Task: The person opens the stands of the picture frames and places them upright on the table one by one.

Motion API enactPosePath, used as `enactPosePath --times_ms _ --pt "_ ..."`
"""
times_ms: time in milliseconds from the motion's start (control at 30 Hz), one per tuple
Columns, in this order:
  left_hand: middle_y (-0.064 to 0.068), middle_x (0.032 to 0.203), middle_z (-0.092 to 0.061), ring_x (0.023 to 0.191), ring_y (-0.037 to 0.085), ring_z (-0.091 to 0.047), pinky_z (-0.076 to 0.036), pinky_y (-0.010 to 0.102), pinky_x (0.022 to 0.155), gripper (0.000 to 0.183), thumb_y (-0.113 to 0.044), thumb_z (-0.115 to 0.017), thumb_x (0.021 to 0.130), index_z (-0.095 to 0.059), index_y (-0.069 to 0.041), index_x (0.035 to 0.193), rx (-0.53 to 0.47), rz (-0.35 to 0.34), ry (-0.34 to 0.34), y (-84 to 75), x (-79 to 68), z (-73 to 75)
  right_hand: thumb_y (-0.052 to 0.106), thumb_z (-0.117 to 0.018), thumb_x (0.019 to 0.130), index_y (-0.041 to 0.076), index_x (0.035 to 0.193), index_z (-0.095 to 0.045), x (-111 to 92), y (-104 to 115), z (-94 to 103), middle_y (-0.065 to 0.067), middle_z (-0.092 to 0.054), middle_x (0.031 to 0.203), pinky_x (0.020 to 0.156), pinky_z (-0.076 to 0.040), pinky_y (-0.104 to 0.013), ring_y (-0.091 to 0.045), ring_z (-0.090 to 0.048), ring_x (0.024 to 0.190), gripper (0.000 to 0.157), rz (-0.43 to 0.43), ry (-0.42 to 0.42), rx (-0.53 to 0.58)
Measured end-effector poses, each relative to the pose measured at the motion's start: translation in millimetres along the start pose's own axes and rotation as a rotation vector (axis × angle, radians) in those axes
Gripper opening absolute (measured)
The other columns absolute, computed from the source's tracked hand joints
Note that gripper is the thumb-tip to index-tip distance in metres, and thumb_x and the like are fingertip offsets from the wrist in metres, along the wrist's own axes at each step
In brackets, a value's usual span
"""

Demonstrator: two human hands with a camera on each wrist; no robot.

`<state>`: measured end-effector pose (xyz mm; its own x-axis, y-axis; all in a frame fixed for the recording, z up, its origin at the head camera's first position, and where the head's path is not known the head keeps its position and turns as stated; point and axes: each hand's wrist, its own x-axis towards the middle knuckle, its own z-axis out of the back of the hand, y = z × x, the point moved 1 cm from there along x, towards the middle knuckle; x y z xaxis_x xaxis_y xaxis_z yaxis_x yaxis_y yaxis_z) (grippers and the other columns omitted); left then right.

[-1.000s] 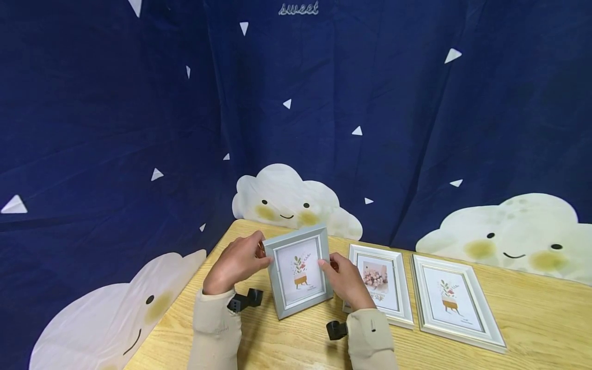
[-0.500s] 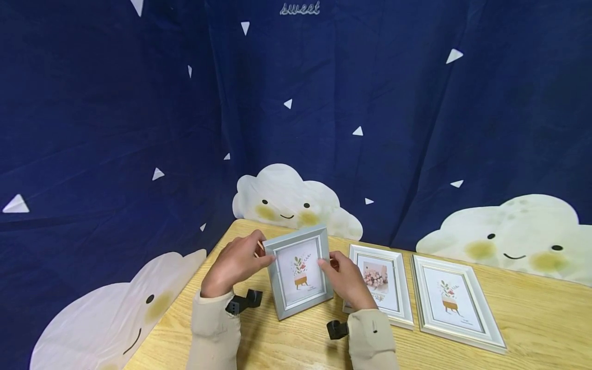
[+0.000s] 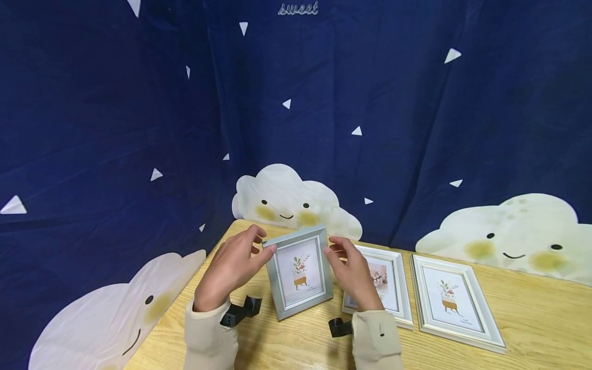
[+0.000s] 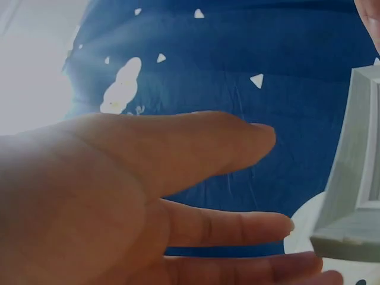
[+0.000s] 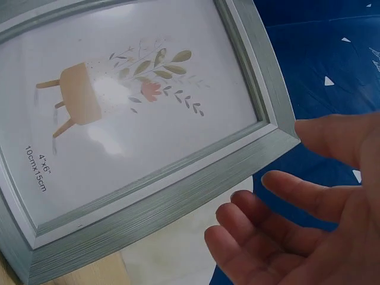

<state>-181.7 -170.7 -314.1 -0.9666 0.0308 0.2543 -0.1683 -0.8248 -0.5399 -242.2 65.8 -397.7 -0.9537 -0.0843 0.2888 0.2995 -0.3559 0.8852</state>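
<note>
A grey-green picture frame [image 3: 302,272] with a potted-plant print stands on the wooden table, leaning slightly back. My left hand [image 3: 236,264] is at its upper left corner, fingers spread; in the left wrist view the fingers are straight and a gap shows between the thumb and the frame [image 4: 344,190]. My right hand [image 3: 355,272] is beside the upper right side. In the right wrist view its thumb tip is right at the frame's corner, and the other fingers are loosely bent behind the border [image 5: 160,219], gripping nothing.
To the right, a white frame with a flower photo [image 3: 401,285] lies flat, partly behind my right hand. Another white frame [image 3: 455,298] with a plant print lies further right. A dark blue curtain [image 3: 296,128] with clouds hangs behind the table [image 3: 546,313].
Both hands have let go of the grey-green frame; the fingers have spread and drawn away from its sides. The frame stays standing in the same place.
</note>
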Motion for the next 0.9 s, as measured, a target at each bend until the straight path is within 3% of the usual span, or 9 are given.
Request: enactPosePath --times_ms 333,900 --pt "0.005 0.118 -0.064 0.104 0.024 -0.064 -0.05 0.043 0.086 0.032 -0.032 -0.066 0.091 -0.061 -0.011 0.114 -0.043 -0.056 0.001 -4.7 -3.8 0.5 0.023 -0.063 0.095 0.008 0.125 -0.06 -0.8 1.9 0.9 -0.008 -0.063 0.116 0.091 -0.049 -0.042 -0.023 -0.06 0.104 0.034 0.016 0.004 0.033" --pt "0.005 0.115 -0.065 0.107 0.024 -0.059 -0.045 0.042 0.09 0.034 -0.033 -0.066 0.091 -0.061 -0.009 0.115 0.034 -0.161 0.001 -5.9 -0.9 -4.4 0.024 -0.062 0.096 0.008 0.125 -0.061 -1.9 2.5 4.2 -0.007 -0.062 0.111 0.09 -0.049 -0.041 -0.023 -0.06 0.101 0.034 0.033 0.007 0.022"
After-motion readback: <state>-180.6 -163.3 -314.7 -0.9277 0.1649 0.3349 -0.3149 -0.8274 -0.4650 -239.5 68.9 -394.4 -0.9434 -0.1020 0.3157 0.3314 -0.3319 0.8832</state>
